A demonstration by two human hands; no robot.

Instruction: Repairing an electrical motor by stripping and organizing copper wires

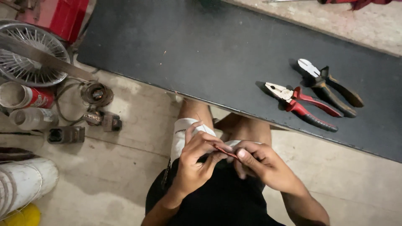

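Left hand (197, 161) and right hand (261, 163) fingertips pinch thin reddish wire (224, 151) between them; grip close, twist steadily. Red-handled pliers (303, 105) on dark bench (201, 54), 2 o'clock.

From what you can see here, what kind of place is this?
Probably a small repair or electrical workshop. Two pliers and lie on a dark workbench, a wire fan guard and small parts sit on the concrete floor, and both hands pinch a thin copper-coloured piece.
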